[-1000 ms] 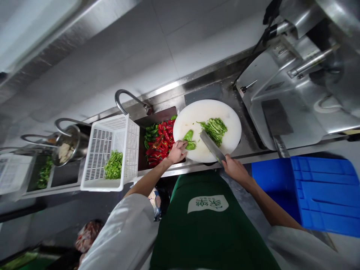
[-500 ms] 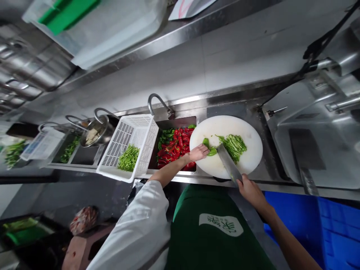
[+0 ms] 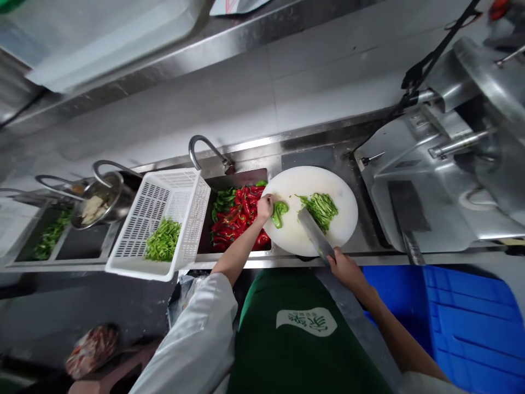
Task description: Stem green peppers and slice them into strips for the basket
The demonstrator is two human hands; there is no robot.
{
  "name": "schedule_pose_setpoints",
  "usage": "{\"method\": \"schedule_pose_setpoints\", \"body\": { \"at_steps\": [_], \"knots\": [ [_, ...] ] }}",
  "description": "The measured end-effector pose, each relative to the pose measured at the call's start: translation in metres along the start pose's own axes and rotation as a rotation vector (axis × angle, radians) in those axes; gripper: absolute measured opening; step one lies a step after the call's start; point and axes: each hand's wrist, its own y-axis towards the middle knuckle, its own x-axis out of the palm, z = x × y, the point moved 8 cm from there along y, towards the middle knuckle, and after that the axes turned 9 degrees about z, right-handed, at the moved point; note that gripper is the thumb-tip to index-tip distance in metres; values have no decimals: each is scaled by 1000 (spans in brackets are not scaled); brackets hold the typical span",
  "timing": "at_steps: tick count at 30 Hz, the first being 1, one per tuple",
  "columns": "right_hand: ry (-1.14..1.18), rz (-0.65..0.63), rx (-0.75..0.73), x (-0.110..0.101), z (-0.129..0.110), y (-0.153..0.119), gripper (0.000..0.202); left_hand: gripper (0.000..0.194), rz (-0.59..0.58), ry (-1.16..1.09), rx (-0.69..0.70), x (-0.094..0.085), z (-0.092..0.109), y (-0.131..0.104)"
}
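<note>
My right hand (image 3: pixel 343 266) grips the handle of a cleaver (image 3: pixel 315 232). Its blade lies over the round white cutting board (image 3: pixel 287 241), close to a pile of sliced green pepper (image 3: pixel 321 210). My left hand (image 3: pixel 265 207) is at the board's left edge, fingers curled closed; whatever may be inside them is hidden. Just right of that hand, a piece of green pepper (image 3: pixel 279 212) rests on the board. Beyond my left hand, whole red chili peppers (image 3: pixel 241 216) and green peppers (image 3: pixel 223 201) fill a sink.
A white perforated basket (image 3: pixel 127 219) holding cut greens (image 3: pixel 163 239) stands left of the sink. Above it curves a faucet (image 3: pixel 207 143). Farther left is a metal bowl (image 3: pixel 121 198). A second cleaver (image 3: pixel 408 208) lies in a metal tray at right, with a blue bin (image 3: pixel 471 312) below.
My left hand has moved left and back off the pepper to the board's edge, fingers now curled. The cleaver stays beside the sliced pile. My view has shifted to the right.
</note>
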Motion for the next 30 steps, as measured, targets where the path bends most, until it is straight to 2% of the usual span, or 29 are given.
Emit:
{"method": "schedule_pose_setpoints", "body": {
  "at_steps": [2, 3, 5, 8, 12, 14, 15, 19, 21, 26, 30],
  "knots": [
    [11, -4, 2, 2, 1, 0, 25, 23, 177, 0, 4, -13, -6, -9],
    [15, -5, 5, 2, 1, 0, 24, 23, 210, 0, 40, -16, -5, -15],
    [20, 1, 9, 3, 2, 0, 24, 20, 178, 2, 127, -14, -2, -27],
    [19, 5, 15, 2, 2, 0, 25, 21, 43, -27, 238, -4, 3, -42],
    [4, -17, 30, 1, 2, 0, 25, 35, -311, -90, 482, 18, 17, -73],
    [-15, -18, 33, -1, 0, -1, 25, 37, -388, -74, 563, 22, 22, -90],
    [-24, -20, 33, -3, -1, -2, 24, 36, -363, -55, 582, 21, 24, -97],
    [-79, -22, 20, -8, -8, -10, 23, 26, -61, 37, 558, 13, 27, -116],
    [-115, -15, 5, -10, -15, -15, 25, 28, 29, 70, 536, 14, 26, -124],
    [-148, -24, -61, -4, -36, -18, 26, 26, 5, 91, 541, 31, 27, -126],
    [-149, -40, -40, 1, -40, -12, 26, 30, -16, 136, 502, 35, 27, -120]
  ]
}}
